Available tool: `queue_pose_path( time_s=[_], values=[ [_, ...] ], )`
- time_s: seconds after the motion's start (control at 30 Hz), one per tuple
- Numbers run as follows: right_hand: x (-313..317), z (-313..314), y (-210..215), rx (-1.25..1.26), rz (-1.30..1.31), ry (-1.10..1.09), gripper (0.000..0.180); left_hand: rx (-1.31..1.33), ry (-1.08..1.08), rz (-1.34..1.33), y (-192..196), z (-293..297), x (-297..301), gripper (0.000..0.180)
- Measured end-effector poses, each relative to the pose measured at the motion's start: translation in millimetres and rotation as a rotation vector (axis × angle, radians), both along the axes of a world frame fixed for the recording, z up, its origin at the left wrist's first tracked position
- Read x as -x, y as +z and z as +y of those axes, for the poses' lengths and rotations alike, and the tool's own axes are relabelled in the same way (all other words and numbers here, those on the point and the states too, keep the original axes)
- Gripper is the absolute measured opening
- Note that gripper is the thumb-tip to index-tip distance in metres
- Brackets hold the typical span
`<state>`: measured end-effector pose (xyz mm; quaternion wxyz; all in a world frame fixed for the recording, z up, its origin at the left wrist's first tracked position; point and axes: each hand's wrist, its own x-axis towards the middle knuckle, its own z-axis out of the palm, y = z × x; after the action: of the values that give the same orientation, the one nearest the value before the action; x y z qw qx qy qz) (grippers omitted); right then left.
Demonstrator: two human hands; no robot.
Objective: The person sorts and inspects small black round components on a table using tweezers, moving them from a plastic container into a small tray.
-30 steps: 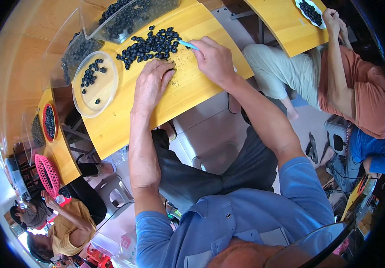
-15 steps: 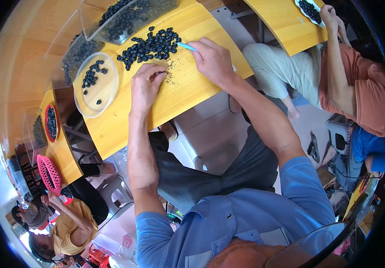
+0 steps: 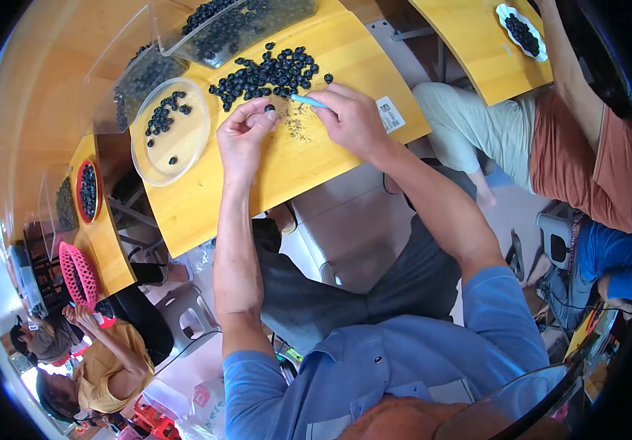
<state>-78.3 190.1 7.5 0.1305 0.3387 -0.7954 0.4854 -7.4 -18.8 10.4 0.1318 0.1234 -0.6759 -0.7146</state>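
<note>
My left hand (image 3: 241, 147) pinches one small black berry-like ball (image 3: 269, 108) between thumb and fingertips, just above the yellow table (image 3: 220, 205). My right hand (image 3: 356, 126) is closed around a slim tool with a light blue handle (image 3: 307, 100). Its tip points left toward the pinched ball but stands apart from it; the tip's shape is too small to make out. Beyond both hands spreads a loose pile of black balls (image 3: 268, 75). Fine brown crumbs (image 3: 297, 126) lie scattered between the hands. A round clear tray (image 3: 184, 160) left of my left hand holds several balls.
Clear plastic bins (image 3: 257, 40) full of black balls line the table's far edge. A white label (image 3: 389, 114) lies by my right hand. Co-workers sit on both sides, near a pink basket (image 3: 79, 279), a red-rimmed bowl (image 3: 87, 192) and a white dish (image 3: 523, 33).
The tool has come away from the pile's right edge, nearer to my left hand. The pinched ball now shows more clearly. The white label is more uncovered, and the view has shifted slightly.
</note>
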Motion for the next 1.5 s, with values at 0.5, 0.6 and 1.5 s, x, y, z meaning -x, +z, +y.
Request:
queue_pose_path(
  time_s=[0.5, 0.6, 1.5],
  values=[
    [-6.1, -14.7, 12.6, 0.348, -0.627, 0.253, 0.025, 0.009, -0.003, 0.023, 2.2, 18.6, -7.3, 0.025],
    [-6.5, -13.3, 12.0, 0.375, -0.65, 0.273, 0.025, 0.013, 0.024, 0.048, 7.8, 25.3, -6.7, 0.025],
    [-5.7, -11.7, 11.4, 0.275, -0.666, 0.299, 0.025, 0.119, 0.043, -0.056, 8.0, 27.6, -6.7, 0.023]
  ],
)
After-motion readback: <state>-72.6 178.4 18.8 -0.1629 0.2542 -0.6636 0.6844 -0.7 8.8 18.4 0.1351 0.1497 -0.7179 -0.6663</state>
